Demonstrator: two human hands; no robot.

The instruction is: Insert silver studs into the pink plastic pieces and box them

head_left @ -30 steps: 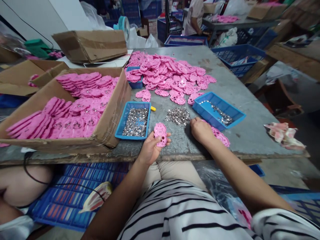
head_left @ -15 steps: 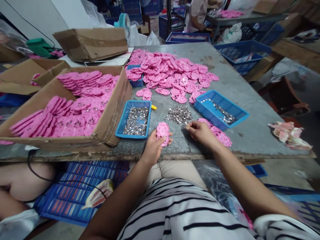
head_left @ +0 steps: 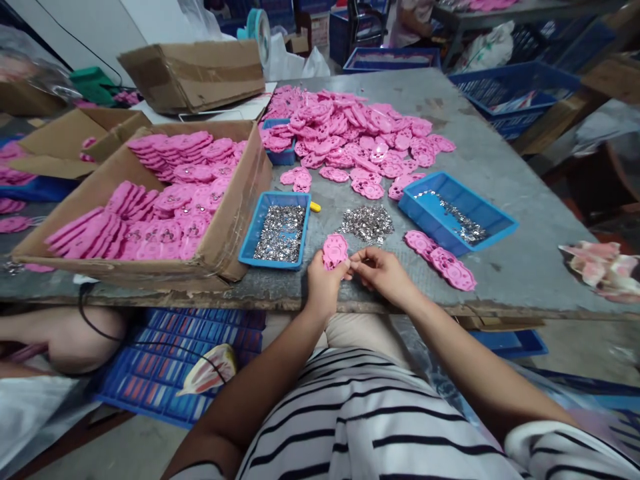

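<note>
At the table edge (head_left: pixel 280 293), my left hand (head_left: pixel 323 283) grips 1 pink plate (head_left: pixel 335 251). My right hand (head_left: pixel 383 272) pinches closed against its side; whatever it holds is too small to tell.

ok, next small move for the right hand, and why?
Probably press its pinched bit into the pink piece. The left hand holds that piece upright at the table edge, and the right hand has its fingertips at the piece's side; the bit itself is too small to see.
</note>
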